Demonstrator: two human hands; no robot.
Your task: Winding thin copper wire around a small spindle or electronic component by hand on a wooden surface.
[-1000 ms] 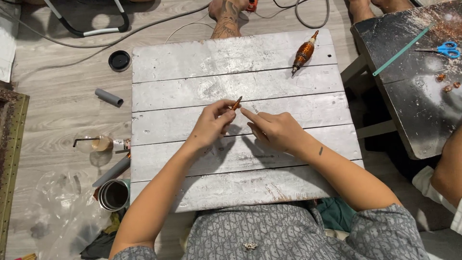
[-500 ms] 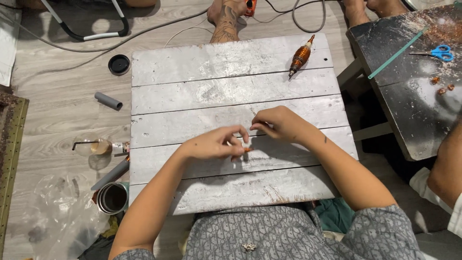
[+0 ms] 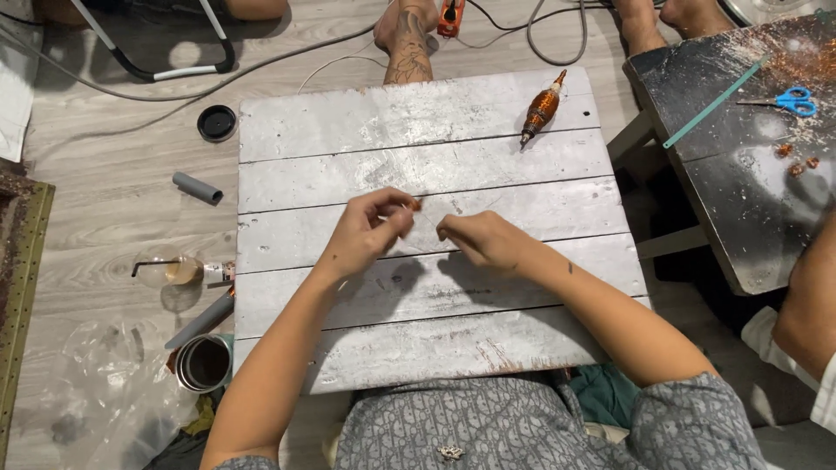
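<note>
Both my hands hover over the middle of a white-painted plank board (image 3: 418, 170). My left hand (image 3: 366, 233) pinches a small copper-coloured piece (image 3: 416, 205) between thumb and fingertips. My right hand (image 3: 483, 240) sits just to its right, fingers curled and pinched together a few centimetres from the piece; whether anything thin lies in them is not visible. A copper-wound spindle tool (image 3: 542, 108) lies on the board's far right, apart from both hands.
Left of the board on the floor are a black lid (image 3: 216, 122), a grey tube (image 3: 197, 188), a glass flask (image 3: 170, 270) and a metal cup (image 3: 205, 362). A dark table (image 3: 740, 209) at the right holds blue scissors (image 3: 797, 100). Another person's foot (image 3: 409, 39) and cables lie beyond the board.
My hands moved from the board's middle toward me, then shifted left. The copper piece, first held up between both hands, now sits at my left fingertips and the hands are slightly apart.
</note>
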